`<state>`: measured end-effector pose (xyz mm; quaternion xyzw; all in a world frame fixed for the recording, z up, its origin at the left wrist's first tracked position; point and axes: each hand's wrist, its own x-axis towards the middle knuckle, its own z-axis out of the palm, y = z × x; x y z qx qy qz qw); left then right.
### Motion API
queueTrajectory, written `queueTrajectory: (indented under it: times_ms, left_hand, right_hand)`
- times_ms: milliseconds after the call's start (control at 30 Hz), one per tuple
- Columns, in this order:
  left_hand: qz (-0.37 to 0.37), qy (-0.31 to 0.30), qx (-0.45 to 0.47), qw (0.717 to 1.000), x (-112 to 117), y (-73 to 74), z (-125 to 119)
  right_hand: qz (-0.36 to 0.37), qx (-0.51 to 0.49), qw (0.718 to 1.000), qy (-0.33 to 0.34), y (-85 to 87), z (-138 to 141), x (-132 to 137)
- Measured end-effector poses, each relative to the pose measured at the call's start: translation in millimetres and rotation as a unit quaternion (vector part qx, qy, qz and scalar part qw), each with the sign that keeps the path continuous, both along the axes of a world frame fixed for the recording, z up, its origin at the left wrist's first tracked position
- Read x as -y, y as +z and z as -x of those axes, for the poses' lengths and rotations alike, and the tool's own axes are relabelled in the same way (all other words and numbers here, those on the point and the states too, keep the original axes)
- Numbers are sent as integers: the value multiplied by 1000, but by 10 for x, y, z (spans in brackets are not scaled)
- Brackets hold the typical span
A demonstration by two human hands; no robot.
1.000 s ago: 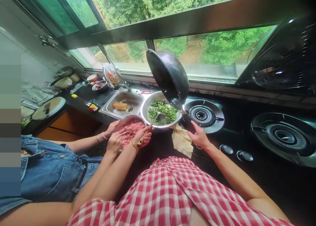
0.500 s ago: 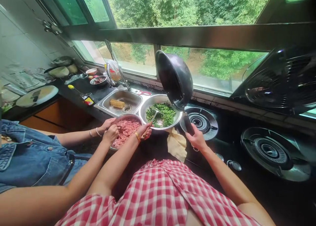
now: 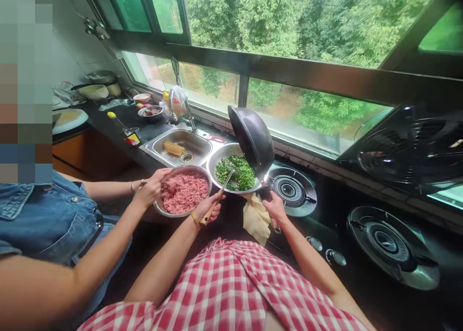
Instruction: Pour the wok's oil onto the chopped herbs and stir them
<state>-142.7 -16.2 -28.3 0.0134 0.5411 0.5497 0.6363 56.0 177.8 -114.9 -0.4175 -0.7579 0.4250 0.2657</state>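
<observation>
Wok [image 3: 253, 138] tipped steep, mouth over steel bowl [image 3: 211, 169] on counter [image 3: 231, 221]. Greens [image 3: 235, 174] already heaped in bowl; wok inside hidden from me, so maybe scraps left. My right hand [image 3: 275, 208] wrapped round wok handle, left hand [image 3: 211, 210] clenched on spatula [image 3: 221, 195], blade in greens. Co-worker's hand [image 3: 152, 188] on meat bowl [image 3: 161, 209] rim. Since earlier frame: grips unchanged, wok still tipped, spatula barely moved.

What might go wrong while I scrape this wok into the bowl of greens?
The black round wok hangs steeply tilted from your right hand alone; it may slip onto the steel bowl of chopped greens. Your left hand with the wooden-handled spatula works beside the steel bowl of pink minced meat, so a bump could tip it.
</observation>
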Motion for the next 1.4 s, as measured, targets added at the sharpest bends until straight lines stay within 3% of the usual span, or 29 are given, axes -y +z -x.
queueTrajectory:
  times_ms: [167,333,500,667,800,867,967,1033,1133,1267,1400]
  left_hand:
    - [-5,1,40,999,208,-16,8]
    - [-27,-62,111,992,238,-90,16]
    - [0,-98,45,994,-278,-195,-24]
    - [-26,-107,-4,994,-849,-122,99]
    - [-29,-129,-24,991,-1021,-135,232]
    - [-13,-139,-46,989,-953,-187,269]
    - [11,-138,-87,987,-664,-249,285]
    - [14,-145,-131,981,-418,-235,274]
    - [-2,-212,-209,955,-131,-137,247]
    - [30,-287,-255,923,-24,-13,280]
    - [85,-268,-291,914,-17,70,422]
  right_hand:
    - [-39,30,999,-16,98,-131,-88]
    - [-88,-4,996,-34,298,-172,-122]
    - [-100,-35,994,-41,437,-144,-47]
    - [-72,-39,996,-19,437,-96,7]
    - [-54,-29,998,-10,392,-49,18]
    - [-55,-25,998,-5,382,-33,13]
    - [-64,-19,998,5,398,-31,-4]
    - [-76,-17,997,4,419,-40,-15]
    - [-88,-12,996,-2,434,-57,-16]
    - [-74,-19,997,5,413,-69,16]
    - [-68,-27,997,12,419,-72,21]
